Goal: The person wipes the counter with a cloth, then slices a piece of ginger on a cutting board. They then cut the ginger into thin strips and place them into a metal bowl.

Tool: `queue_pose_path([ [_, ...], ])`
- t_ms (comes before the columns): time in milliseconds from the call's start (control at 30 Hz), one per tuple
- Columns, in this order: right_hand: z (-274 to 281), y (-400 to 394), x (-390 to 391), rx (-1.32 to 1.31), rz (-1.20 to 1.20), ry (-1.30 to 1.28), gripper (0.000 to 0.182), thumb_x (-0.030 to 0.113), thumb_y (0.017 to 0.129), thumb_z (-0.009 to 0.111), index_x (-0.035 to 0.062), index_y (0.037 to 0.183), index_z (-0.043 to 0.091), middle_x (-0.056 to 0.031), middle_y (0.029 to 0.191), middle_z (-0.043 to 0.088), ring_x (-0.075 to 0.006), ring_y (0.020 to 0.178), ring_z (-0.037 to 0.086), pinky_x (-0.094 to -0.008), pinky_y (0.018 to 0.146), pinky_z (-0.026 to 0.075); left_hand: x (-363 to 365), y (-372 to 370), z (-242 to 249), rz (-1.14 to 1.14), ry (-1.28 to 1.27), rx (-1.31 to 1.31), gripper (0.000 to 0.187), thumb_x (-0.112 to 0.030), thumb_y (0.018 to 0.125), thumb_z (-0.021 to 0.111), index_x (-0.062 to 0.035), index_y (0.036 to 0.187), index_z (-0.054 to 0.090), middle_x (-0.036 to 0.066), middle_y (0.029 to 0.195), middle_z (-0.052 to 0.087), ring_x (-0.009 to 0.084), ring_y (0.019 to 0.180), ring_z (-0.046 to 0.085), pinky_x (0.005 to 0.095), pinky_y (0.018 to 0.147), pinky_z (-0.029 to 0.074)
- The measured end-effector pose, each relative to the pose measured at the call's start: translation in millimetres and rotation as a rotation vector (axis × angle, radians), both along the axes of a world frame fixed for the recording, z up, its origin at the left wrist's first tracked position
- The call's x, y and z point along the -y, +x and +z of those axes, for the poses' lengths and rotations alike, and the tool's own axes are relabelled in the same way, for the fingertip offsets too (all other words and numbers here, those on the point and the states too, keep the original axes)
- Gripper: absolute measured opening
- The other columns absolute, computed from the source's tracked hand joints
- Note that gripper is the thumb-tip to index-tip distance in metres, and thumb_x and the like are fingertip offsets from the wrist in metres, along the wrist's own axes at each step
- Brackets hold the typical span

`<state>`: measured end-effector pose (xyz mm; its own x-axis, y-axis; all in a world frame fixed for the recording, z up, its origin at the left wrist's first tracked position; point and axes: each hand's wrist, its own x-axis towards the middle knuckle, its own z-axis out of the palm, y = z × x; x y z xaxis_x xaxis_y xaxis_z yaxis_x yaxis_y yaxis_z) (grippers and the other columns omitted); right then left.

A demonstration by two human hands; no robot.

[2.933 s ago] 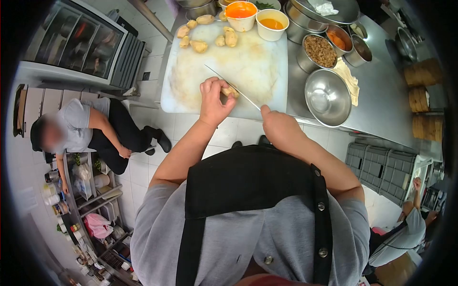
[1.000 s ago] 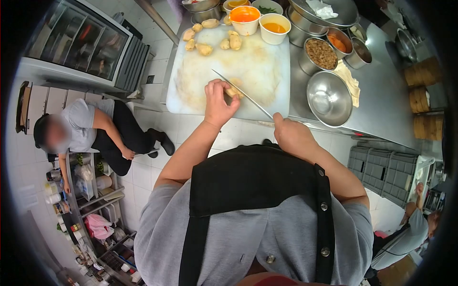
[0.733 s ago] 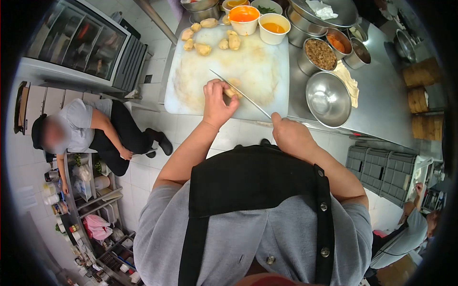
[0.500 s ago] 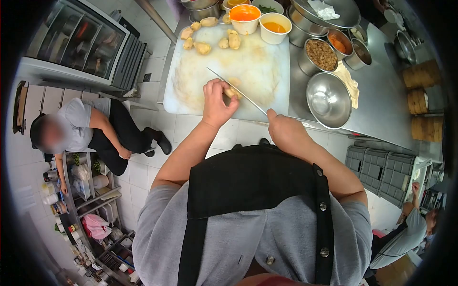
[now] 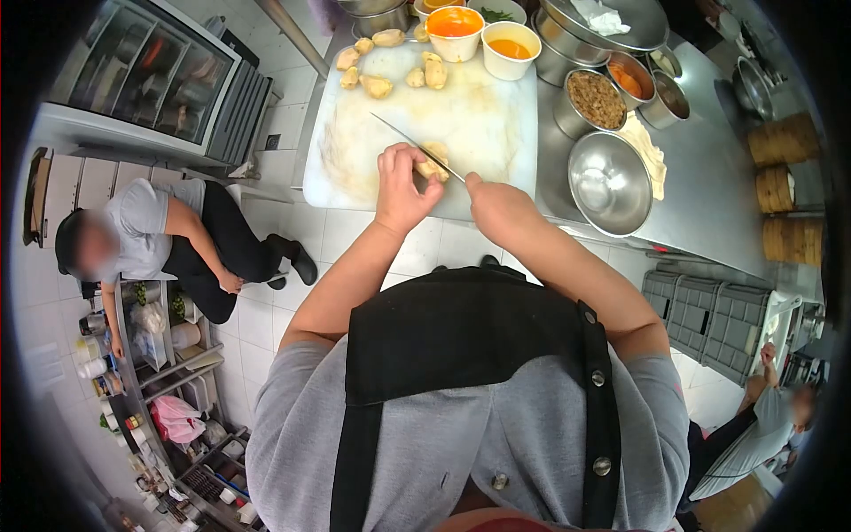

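On the white cutting board, a pale yellow, knobbly piece that looks like peeled ginger lies near the front edge. The curled fingers of my left hand hold its left side. My right hand grips the handle of a long knife. The blade slants up to the left across the piece, close beside my left fingertips. Several more pale yellow lumps rest toward the back of the board.
Tubs of orange sauce and yellow liquid stand at the board's back edge. To the right are an empty steel bowl, a pot of brown mince and flat dough. One person sits at left; another is at right.
My right hand has moved left and slightly up, sliding the knife blade farther across the piece. My left hand stays in nearly the same place.
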<state>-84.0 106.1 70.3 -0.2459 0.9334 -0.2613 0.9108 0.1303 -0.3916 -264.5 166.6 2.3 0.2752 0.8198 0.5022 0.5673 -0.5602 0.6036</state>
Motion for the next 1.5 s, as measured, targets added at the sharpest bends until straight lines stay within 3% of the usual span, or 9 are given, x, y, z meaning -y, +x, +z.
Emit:
queue_pose_path([
  [700,29.1,24.0,53.5,0.015,-0.011,0.017,0.014,0.005,0.086,0.048,-0.0013,0.097,0.046,-0.0218,0.076,0.063,-0.0396,0.071,0.063,-0.0503,0.065,0.05,0.1,0.5,-5.3,0.02,-0.032,0.028,0.036,-0.012,0.068,0.067,-0.0032,0.098,0.049,0.018,0.106,0.047,0.0354,0.101,0.043,0.0421,0.09,0.039],
  [1500,15.4,4.4,18.6,-0.008,0.01,0.02,0.012,0.001,0.086,0.045,-0.0034,0.096,0.049,-0.0231,0.077,0.064,-0.0397,0.074,0.065,-0.0488,0.065,0.051,1.7,0.0,1.4,0.026,0.042,-0.014,0.036,-0.007,0.066,0.068,-0.0027,0.097,0.05,0.016,0.105,0.048,0.0332,0.099,0.045,0.04,0.086,0.041],
])
